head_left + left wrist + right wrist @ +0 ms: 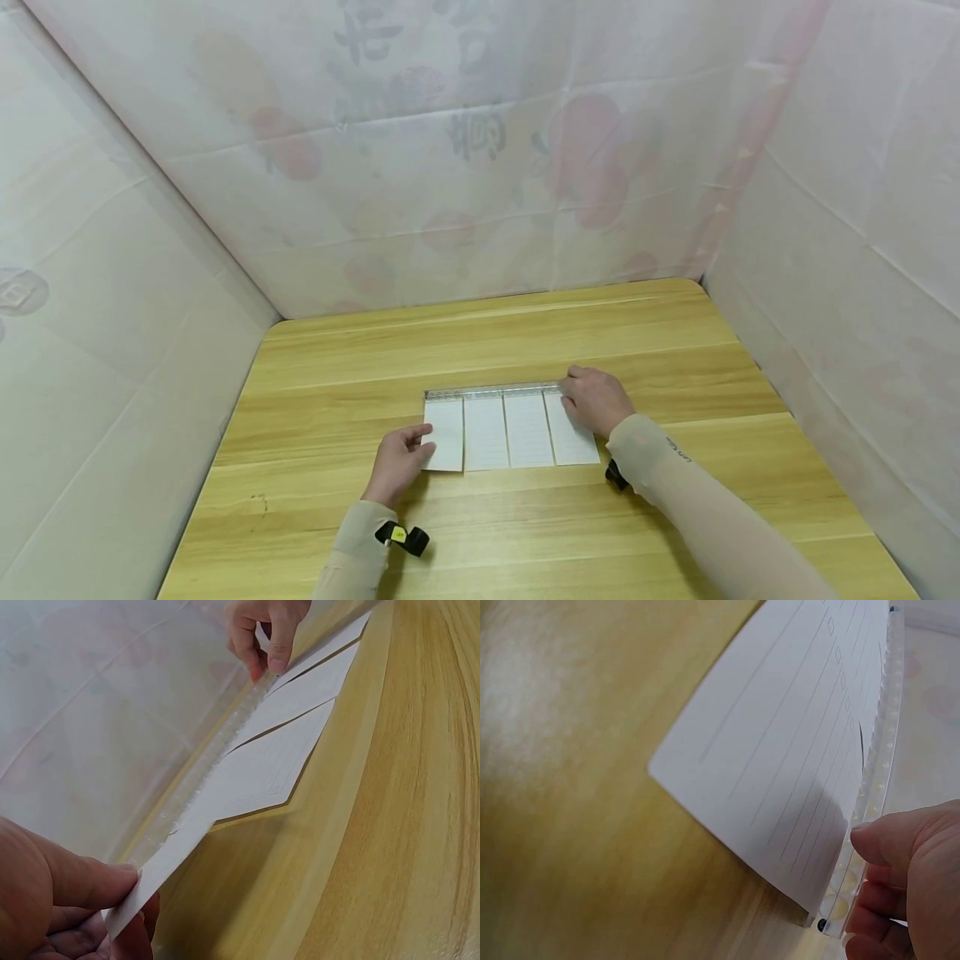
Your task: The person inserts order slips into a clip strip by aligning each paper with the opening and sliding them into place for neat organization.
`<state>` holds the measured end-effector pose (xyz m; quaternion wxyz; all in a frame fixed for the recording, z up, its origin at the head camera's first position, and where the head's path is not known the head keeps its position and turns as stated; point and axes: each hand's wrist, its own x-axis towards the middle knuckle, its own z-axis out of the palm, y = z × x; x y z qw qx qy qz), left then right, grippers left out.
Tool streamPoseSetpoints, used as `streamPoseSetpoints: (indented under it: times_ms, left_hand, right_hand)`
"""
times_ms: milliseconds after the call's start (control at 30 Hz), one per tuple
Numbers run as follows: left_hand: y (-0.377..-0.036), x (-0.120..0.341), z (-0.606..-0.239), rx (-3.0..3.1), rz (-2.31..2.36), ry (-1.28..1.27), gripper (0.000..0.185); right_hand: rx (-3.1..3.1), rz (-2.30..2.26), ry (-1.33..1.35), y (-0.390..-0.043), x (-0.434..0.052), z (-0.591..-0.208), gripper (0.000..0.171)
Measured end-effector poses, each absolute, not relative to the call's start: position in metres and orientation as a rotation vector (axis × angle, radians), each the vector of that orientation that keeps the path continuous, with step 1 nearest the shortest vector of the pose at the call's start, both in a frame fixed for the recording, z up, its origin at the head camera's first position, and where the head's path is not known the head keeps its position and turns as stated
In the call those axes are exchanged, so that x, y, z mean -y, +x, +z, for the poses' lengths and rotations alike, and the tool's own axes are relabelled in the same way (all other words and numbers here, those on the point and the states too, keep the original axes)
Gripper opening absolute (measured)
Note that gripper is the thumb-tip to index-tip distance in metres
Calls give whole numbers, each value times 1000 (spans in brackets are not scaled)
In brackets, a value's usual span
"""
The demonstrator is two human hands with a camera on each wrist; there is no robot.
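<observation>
Several white lined paper slips (pixel 486 433) lie side by side on the table, their far edges along a clear plastic binder-like strip (pixel 491 391). The leftmost slip (pixel 444 437) is pinched at its left edge by my left hand (pixel 400 463), thumb on top and fingers beneath. In the left wrist view this slip (pixel 161 874) is lifted and tilted above the table. My right hand (pixel 597 398) grips the strip's right end; the right wrist view shows its thumb against the clear strip (pixel 877 772), beside the rightmost slip (pixel 757 765). Part of that slip is hidden under the hand in the head view.
The wooden table (pixel 480 533) has rounded far corners. Pale printed cloth (pixel 465 208) hangs behind it and along both sides. Black bands with small devices (pixel 402 537) sit on both wrists.
</observation>
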<state>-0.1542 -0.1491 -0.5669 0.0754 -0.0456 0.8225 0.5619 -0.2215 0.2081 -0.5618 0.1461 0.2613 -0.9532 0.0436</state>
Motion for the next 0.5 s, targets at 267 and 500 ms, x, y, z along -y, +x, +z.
streamPoseSetpoints:
  times_ms: [267,500]
  left_hand:
    - [-155,148,-570,-2486,1691,-157,32]
    - [-158,147,-573,-2485,1682,-171,33]
  right_hand:
    - [2756,125,750,-223,-209,-564,9]
    - [2757,122,750,-223,-209,-563,8]
